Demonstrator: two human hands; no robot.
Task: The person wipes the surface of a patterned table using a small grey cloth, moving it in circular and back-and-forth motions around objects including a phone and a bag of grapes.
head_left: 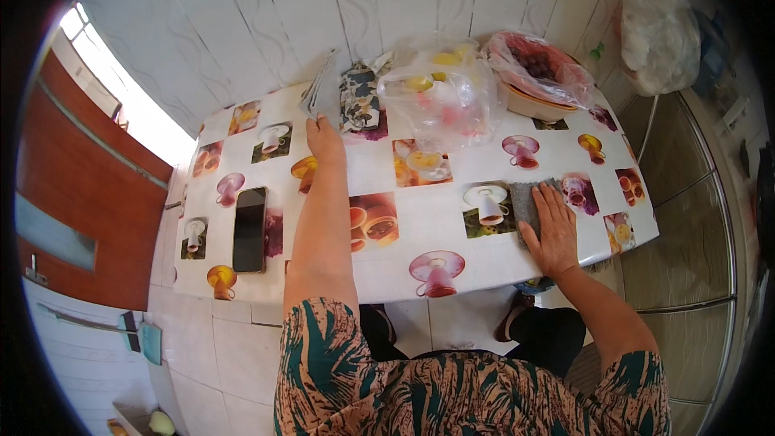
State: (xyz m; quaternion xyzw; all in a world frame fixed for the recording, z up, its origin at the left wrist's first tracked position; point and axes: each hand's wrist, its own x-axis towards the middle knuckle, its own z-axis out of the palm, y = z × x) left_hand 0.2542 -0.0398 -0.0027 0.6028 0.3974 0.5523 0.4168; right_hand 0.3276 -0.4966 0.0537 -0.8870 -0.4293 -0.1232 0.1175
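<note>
My left arm (319,222) reaches over the table to its far side. The fingers of my left hand (324,141) are closed on the lower end of some grey-white folded sheets (320,90), which stand tilted by the wall; whether they are paper or plastic I cannot tell. Just right of them lies a black, white and tan patterned bundle (360,98). Near the table's right front edge, my right hand (552,230) lies flat on a grey cloth (525,203), thumb apart from the fingers. A patterned plastic-looking tablecloth (378,266) covers the table.
A dark phone (250,230) lies at the left. Against the wall are a clear plastic bag (460,105) with yellow fruit and a bag-lined basket (533,101) of dark fruit. A white plastic bag (660,40) hangs or rests above the cabinet (686,218) at right.
</note>
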